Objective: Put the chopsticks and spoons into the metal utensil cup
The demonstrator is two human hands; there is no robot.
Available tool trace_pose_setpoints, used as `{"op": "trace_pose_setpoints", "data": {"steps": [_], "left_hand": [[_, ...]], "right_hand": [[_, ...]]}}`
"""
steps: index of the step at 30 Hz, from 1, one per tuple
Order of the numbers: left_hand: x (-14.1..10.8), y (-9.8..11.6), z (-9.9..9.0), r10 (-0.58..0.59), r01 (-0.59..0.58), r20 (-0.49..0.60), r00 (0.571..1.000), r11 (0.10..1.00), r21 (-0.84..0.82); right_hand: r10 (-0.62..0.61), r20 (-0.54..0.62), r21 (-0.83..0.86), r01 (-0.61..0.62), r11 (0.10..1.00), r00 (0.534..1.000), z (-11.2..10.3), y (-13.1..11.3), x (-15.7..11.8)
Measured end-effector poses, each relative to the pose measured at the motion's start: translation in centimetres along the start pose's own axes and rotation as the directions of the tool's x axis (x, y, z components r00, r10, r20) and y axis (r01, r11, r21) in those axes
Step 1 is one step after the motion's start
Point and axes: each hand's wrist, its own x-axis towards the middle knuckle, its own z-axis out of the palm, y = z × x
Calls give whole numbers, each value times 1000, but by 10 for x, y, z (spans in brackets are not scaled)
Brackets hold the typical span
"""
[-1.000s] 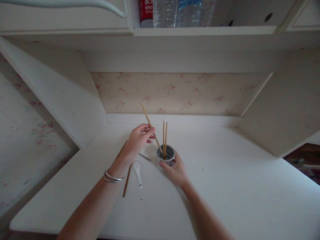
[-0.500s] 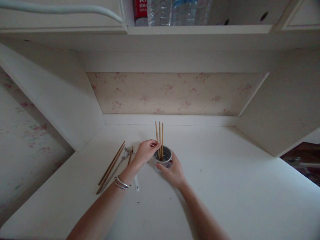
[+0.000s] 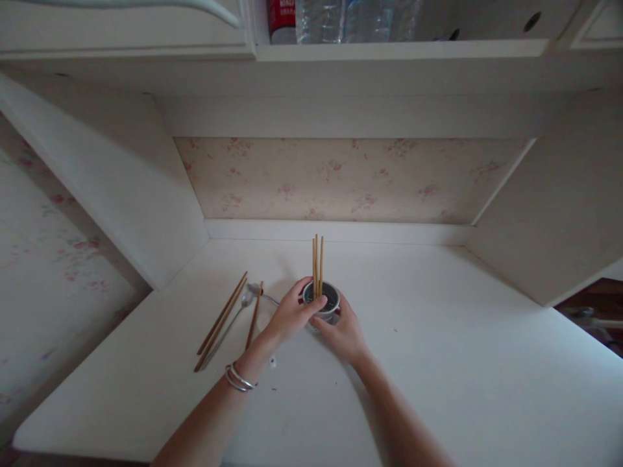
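A small round cup [image 3: 329, 302] stands on the white desk [image 3: 438, 363], with three wooden chopsticks [image 3: 317, 263] upright in it. My left hand [image 3: 291, 316] curls against the cup's left side, fingertips at the rim. From the front right, my right hand [image 3: 343, 332] grips the cup. Two silver bangles [image 3: 237, 378] sit on my left wrist. Left of my hands, two more chopsticks [image 3: 221, 322] lie side by side on the desk, with a metal spoon [image 3: 232, 322] and a single chopstick [image 3: 254, 314] next to them.
The desk sits in a white alcove with slanted side panels [image 3: 121, 188] and a floral back wall [image 3: 341, 178]. A shelf above holds clear water bottles [image 3: 350, 19] and a red-labelled container [image 3: 281, 16]. The desk's front edge is near at the lower left.
My left hand lowered the slanted chopstick into the cup beside the other two, let it go, and moved onto the cup's side. My right hand stayed on the cup.
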Motion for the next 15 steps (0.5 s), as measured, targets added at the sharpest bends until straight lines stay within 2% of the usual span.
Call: {"op": "trace_pose_setpoints", "data": {"steps": [2, 6, 12, 14, 15], "left_hand": [[-7, -3, 6, -15, 15, 9, 1000, 999, -49], [-10, -15, 17, 0, -5, -58, 998, 996, -89], [-10, -23, 20, 63, -71, -102, 993, 995, -72], [-12, -21, 20, 79, -90, -109, 991, 992, -94], [-13, -20, 20, 88, -99, -106, 990, 989, -111]], "right_hand": [[-27, 15, 9, 27, 1000, 1000, 0, -1, 1], [-63, 63, 67, 59, 996, 996, 0, -1, 1], [-27, 118, 196, 3, 981, 993, -8, 9, -3], [-44, 46, 225, 32, 974, 998, -14, 13, -1], [-54, -36, 224, 61, 973, 998, -16, 13, 0]]}}
